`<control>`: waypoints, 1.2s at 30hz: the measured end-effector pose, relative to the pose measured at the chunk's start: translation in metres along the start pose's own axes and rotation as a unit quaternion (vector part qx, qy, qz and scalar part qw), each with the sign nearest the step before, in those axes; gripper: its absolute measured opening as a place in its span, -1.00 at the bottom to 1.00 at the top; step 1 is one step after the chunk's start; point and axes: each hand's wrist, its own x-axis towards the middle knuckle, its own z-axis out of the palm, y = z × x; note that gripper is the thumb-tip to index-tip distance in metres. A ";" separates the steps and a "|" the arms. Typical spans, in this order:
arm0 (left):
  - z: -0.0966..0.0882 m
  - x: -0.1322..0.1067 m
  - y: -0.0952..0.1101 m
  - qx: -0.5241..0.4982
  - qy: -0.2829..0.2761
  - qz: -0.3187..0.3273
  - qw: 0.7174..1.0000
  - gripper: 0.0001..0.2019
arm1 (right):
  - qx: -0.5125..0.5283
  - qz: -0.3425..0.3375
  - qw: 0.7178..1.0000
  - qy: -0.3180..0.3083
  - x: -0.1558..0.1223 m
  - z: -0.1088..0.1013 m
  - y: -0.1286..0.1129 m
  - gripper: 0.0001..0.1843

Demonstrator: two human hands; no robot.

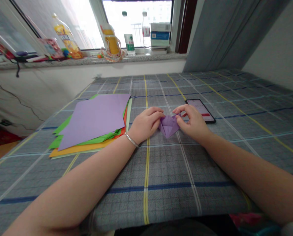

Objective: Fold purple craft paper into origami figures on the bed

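Several labelled things stand on the stone windowsill (87, 62) at the back, their lettering too small or blurred to read. From left to right they include a bottle of orange drink (65, 36) with a yellow-and-orange wrapper, a yellow flask (112, 43) with a strap, a clear bottle with a green label (129, 42), another clear bottle (146, 32) with a pale label bearing some red, and a box with a blue panel (160, 35). On the table, a phone (206, 114) lies face up, its lit screen showing a pale page, small unreadable text and a red bar.

In the middle, a small piece of folded purple paper (169, 127) sits between the person's hands, its lower point facing the wearer and creases crossing its face. The left hand (147, 124), with a silver bangle (131, 140) at the wrist, has its fingers curled together and closed on the paper's left edge. The right hand (192, 123) pinches the right corner between thumb and arched forefinger; it partly hides the phone just behind it.

To the left, near the left hand, a loose stack of coloured sheets (94, 118) has purple on top, with green, orange and red edges showing below. Grey checked cloth (166, 170) covers the table.
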 end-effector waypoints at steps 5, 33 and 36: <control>-0.008 -0.001 0.001 0.127 -0.027 0.027 0.991 -0.80 | -0.077 -0.088 0.992 -0.039 0.003 -0.016 0.006 -0.94; 0.008 -0.007 -0.025 -0.165 -0.001 -0.164 0.972 -0.90 | -0.022 0.088 0.993 -0.078 0.003 -0.027 0.037 -0.71; 0.006 -0.007 -0.011 -0.077 -0.010 -0.118 0.990 -0.86 | -0.071 -0.018 0.994 -0.082 0.005 -0.028 0.028 -0.75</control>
